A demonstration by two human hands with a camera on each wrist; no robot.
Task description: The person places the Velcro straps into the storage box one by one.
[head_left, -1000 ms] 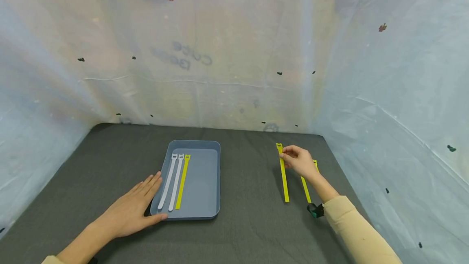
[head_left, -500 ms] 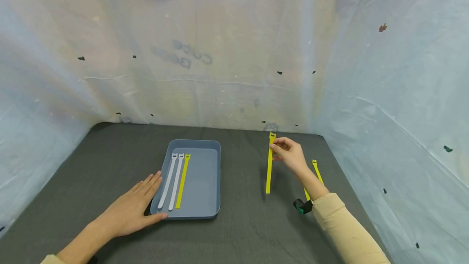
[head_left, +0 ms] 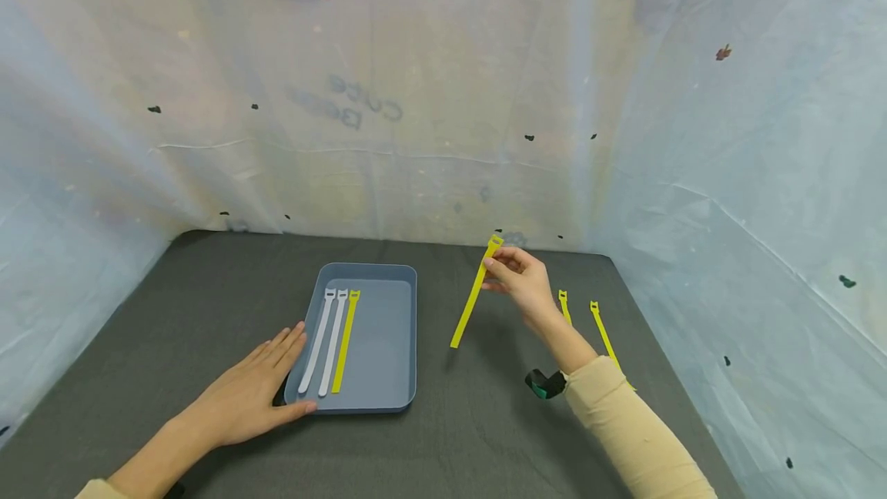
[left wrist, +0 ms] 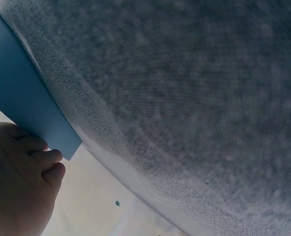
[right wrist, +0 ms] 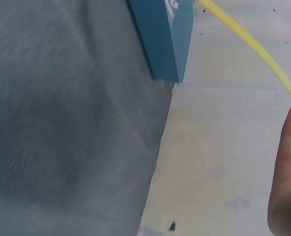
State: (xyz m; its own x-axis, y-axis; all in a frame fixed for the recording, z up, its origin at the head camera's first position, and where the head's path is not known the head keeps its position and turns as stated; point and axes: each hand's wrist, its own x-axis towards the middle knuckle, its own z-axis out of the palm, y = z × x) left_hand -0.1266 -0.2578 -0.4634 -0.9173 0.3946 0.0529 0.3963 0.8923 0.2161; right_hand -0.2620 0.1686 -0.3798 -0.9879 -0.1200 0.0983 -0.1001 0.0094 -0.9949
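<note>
My right hand (head_left: 521, 283) pinches a yellow cable tie (head_left: 471, 303) near its slotted head, holding it tilted above the table to the right of the tray. In the right wrist view the yellow strap (right wrist: 256, 45) bends away from the fingers. My left hand (head_left: 246, 391) lies with straight fingers against the left side of the blue-grey tray (head_left: 398, 408), thumb at its near edge. Inside the tray, two white cable ties (head_left: 317, 345) and one yellow cable tie (head_left: 345, 345) lie side by side in its left half. The left wrist view shows the hand (left wrist: 20, 182) touching the tray's wall (left wrist: 32, 93).
Two more yellow cable ties lie on the dark cloth-covered table (head_left: 457, 437) at the right, a nearer one (head_left: 564, 306) partly behind the right forearm and another (head_left: 604, 333) beside it. Pale plastic sheeting (head_left: 443, 98) rises behind the table and along both sides.
My right hand has moved left toward the tray, carrying the yellow cable tie up off the table, and its lower end now swings leftward. The left hand and tray stay put.
</note>
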